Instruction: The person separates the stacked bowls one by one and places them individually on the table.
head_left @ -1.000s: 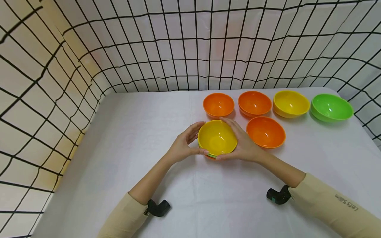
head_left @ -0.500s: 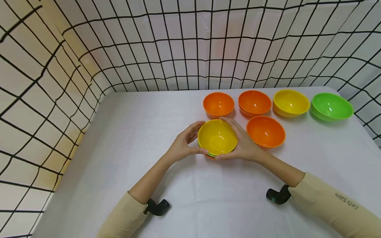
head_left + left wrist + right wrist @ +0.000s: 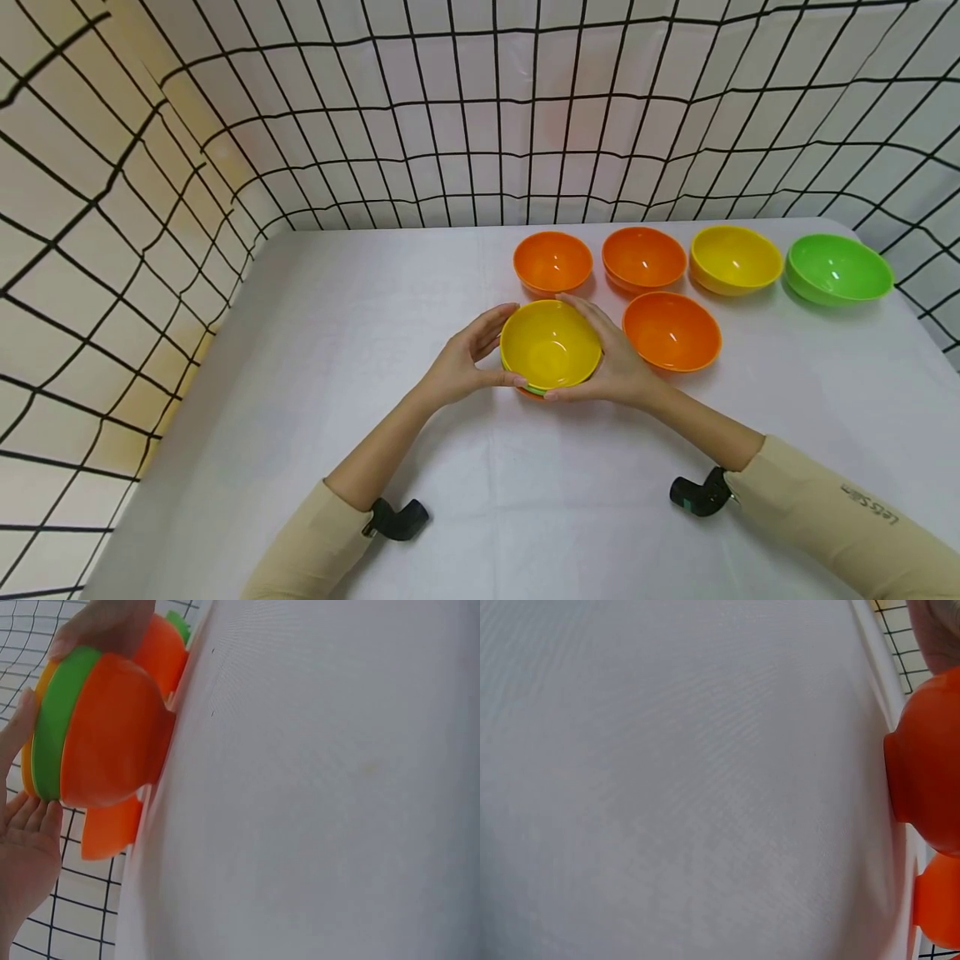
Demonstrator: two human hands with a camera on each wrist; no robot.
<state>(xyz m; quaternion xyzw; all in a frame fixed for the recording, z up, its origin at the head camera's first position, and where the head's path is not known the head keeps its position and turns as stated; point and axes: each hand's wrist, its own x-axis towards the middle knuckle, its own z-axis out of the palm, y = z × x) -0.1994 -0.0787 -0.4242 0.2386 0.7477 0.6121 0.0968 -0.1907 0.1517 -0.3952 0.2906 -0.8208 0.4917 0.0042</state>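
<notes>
A yellow bowl (image 3: 551,346) sits nested at the top of a stack in the middle of the table. Under it, a green bowl (image 3: 58,727) shows as a band in the left wrist view, and an orange bowl (image 3: 112,735) forms the bottom, its foot at the white cloth. My left hand (image 3: 465,360) holds the yellow bowl from the left, thumb along the near rim. From the right, my right hand (image 3: 621,360) grips the same bowl, fingers around its far side. The right wrist view catches mainly the bottom orange bowl (image 3: 934,765) at its edge.
Behind the stack, two orange bowls (image 3: 552,263), a yellow bowl (image 3: 735,260) and a green bowl (image 3: 837,269) stand in a row. Another orange bowl (image 3: 671,332) is just right of my right hand. Black netting (image 3: 465,108) rises around the white-covered table (image 3: 360,317).
</notes>
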